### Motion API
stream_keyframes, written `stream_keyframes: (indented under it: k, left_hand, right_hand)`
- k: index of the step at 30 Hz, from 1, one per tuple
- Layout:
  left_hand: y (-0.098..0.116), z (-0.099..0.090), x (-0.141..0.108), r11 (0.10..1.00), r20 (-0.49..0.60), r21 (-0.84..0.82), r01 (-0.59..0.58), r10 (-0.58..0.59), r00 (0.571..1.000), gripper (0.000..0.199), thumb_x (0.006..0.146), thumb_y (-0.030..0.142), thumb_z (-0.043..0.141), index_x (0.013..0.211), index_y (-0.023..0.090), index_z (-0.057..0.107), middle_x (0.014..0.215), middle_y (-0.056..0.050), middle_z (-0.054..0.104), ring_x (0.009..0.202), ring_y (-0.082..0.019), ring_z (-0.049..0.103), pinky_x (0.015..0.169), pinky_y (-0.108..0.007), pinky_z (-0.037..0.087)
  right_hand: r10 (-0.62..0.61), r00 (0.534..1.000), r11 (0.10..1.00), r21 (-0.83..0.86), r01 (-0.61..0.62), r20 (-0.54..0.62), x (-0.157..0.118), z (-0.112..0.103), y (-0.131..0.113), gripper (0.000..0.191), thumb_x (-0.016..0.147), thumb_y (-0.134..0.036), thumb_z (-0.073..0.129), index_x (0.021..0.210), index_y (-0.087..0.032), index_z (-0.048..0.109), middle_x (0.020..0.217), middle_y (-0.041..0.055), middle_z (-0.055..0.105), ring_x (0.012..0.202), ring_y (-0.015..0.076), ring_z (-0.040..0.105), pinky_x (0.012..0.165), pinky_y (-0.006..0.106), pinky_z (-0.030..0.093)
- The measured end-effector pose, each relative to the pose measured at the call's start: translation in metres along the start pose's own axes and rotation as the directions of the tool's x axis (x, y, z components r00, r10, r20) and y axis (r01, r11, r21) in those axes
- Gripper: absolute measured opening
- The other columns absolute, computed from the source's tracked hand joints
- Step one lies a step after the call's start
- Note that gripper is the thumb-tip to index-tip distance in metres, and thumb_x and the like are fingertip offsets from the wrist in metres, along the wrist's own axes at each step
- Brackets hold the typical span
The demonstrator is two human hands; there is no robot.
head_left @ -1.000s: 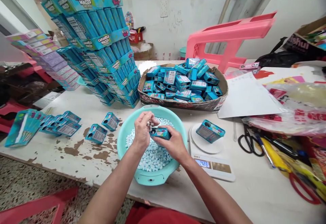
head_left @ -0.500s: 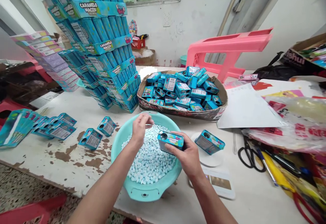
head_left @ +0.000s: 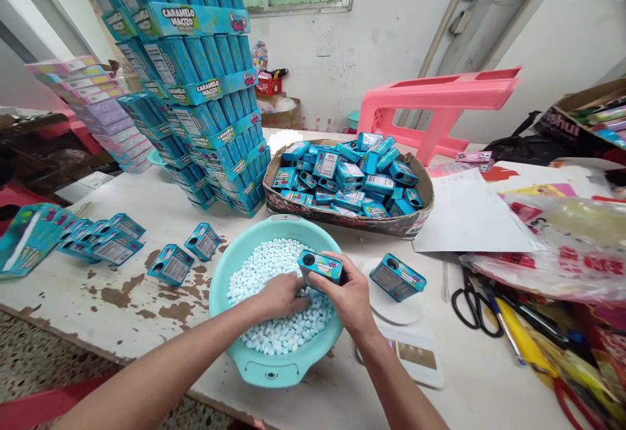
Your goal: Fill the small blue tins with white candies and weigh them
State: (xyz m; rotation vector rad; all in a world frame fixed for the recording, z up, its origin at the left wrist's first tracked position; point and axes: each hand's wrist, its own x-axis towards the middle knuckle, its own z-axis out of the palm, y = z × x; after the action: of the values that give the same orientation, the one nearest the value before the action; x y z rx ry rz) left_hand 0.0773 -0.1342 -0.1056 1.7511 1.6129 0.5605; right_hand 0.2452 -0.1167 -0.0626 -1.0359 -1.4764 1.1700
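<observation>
A turquoise basin (head_left: 274, 375) holds a heap of small pale blue and white candies (head_left: 274, 342). My left hand (head_left: 282, 295) is down in the heap, its fingers curled in among the candies and their tips hidden. Over the basin's right side, my right hand (head_left: 348, 293) grips a blue candy tin (head_left: 320, 268), tilted, its dark round opening facing up and left. Another blue tin (head_left: 398, 278) with an opening stands on the white round pan (head_left: 386, 309) of a scale (head_left: 418, 359), to the right of my right hand.
Behind the basin sits a cardboard tray (head_left: 342, 221) piled with blue tins. A tall stack of packed display boxes (head_left: 210, 91) rises at the left, with several loose tins (head_left: 171, 264) before it. Scissors (head_left: 474, 309), pens and plastic bags (head_left: 577, 247) lie at the right.
My left hand has come down from above the basin's far side into the candies. My right hand keeps the tin in nearly the same place; the white bit at its opening is gone.
</observation>
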Motion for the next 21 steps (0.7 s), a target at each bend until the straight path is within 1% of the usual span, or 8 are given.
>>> stream_keyframes:
  k: [4, 7, 8, 10, 12, 14, 17, 21]
  left_hand:
    - [-0.008, -0.017, -0.021, 0.98, -0.127, -0.171, 0.102, -0.124, 0.984, 0.009, 0.06, 0.028, 0.067, 0.061, 0.022, 0.06, 0.06, -0.002, 0.059, 0.064, -0.021, 0.057, 0.056, -0.025, 0.038]
    - [0.005, -0.032, -0.027, 0.832, -0.176, -0.528, 0.171, -0.304, 0.936, 0.02, 0.064, 0.038, 0.067, 0.064, 0.02, 0.057, 0.05, 0.002, 0.049, 0.045, -0.013, 0.046, 0.041, -0.02, 0.027]
    - [0.013, -0.038, -0.027, 0.745, -0.186, -0.651, 0.15, -0.347, 0.919, 0.024, 0.065, 0.04, 0.068, 0.066, 0.019, 0.056, 0.05, 0.004, 0.047, 0.042, -0.011, 0.042, 0.038, -0.019, 0.024]
    - [0.03, -0.047, -0.027, 0.563, -0.245, -0.826, 0.01, -0.375, 0.894, 0.027, 0.066, 0.04, 0.068, 0.071, 0.019, 0.052, 0.055, 0.004, 0.047, 0.041, -0.008, 0.041, 0.035, -0.017, 0.022]
    - [0.045, -0.053, -0.024, 0.405, -0.325, -0.899, -0.168, -0.36, 0.874, 0.026, 0.067, 0.036, 0.068, 0.077, 0.019, 0.051, 0.063, 0.004, 0.052, 0.047, -0.009, 0.048, 0.037, -0.017, 0.029]
    - [0.055, -0.055, -0.02, 0.295, -0.375, -0.915, -0.274, -0.377, 0.847, 0.025, 0.068, 0.034, 0.066, 0.082, 0.02, 0.051, 0.066, 0.003, 0.054, 0.054, -0.01, 0.054, 0.044, -0.019, 0.038]
    - [0.061, -0.054, -0.014, 0.244, -0.408, -0.911, -0.332, -0.417, 0.813, 0.023, 0.069, 0.032, 0.065, 0.082, 0.02, 0.051, 0.066, 0.005, 0.053, 0.057, -0.01, 0.055, 0.053, -0.022, 0.045]
    - [0.063, -0.051, -0.01, 0.288, -0.454, -0.887, -0.361, -0.396, 0.798, 0.021, 0.07, 0.03, 0.066, 0.075, 0.019, 0.049, 0.063, 0.007, 0.049, 0.052, -0.007, 0.05, 0.055, -0.021, 0.046]
  right_hand:
    - [-0.022, 0.999, 0.998, -0.055, 0.023, 0.027, -0.003, 0.003, 0.003, 0.036, 0.069, -0.035, 0.073, 0.101, -0.021, 0.064, 0.099, 0.0051, 0.067, 0.091, 0.0233, 0.063, 0.084, 0.038, 0.05]
    - [-0.054, 0.998, 0.994, -0.098, 0.058, 0.041, -0.006, 0.008, 0.004, 0.033, 0.069, -0.033, 0.073, 0.099, -0.022, 0.064, 0.098, 0.0041, 0.066, 0.092, 0.0229, 0.062, 0.084, 0.037, 0.049]
    - [-0.064, 0.997, 0.991, -0.115, 0.069, 0.05, -0.007, 0.01, 0.005, 0.032, 0.069, -0.032, 0.073, 0.098, -0.022, 0.064, 0.097, 0.0038, 0.066, 0.093, 0.0228, 0.061, 0.084, 0.036, 0.049]
    - [-0.088, 0.994, 0.984, -0.151, 0.097, 0.066, -0.01, 0.017, 0.004, 0.03, 0.069, -0.028, 0.073, 0.097, -0.023, 0.065, 0.096, 0.0032, 0.065, 0.093, 0.0224, 0.061, 0.084, 0.036, 0.048]
    - [-0.119, 0.989, 0.975, -0.177, 0.133, 0.09, -0.012, 0.024, 0.002, 0.029, 0.068, -0.023, 0.073, 0.096, -0.023, 0.065, 0.095, 0.0023, 0.064, 0.093, 0.0215, 0.06, 0.084, 0.035, 0.047]
    - [-0.151, 0.98, 0.967, -0.188, 0.174, 0.132, -0.015, 0.031, -0.001, 0.031, 0.067, -0.019, 0.073, 0.096, -0.024, 0.064, 0.093, 0.0015, 0.064, 0.091, 0.0205, 0.06, 0.082, 0.033, 0.046]
    - [-0.156, 0.975, 0.958, -0.216, 0.188, 0.158, -0.017, 0.037, -0.006, 0.032, 0.065, -0.018, 0.074, 0.095, -0.023, 0.064, 0.091, 0.0014, 0.064, 0.088, 0.0204, 0.061, 0.079, 0.032, 0.046]
    - [-0.157, 0.977, 0.947, -0.259, 0.191, 0.146, -0.015, 0.037, -0.009, 0.034, 0.064, -0.017, 0.076, 0.095, -0.023, 0.064, 0.091, 0.0016, 0.064, 0.089, 0.0217, 0.061, 0.079, 0.032, 0.046]
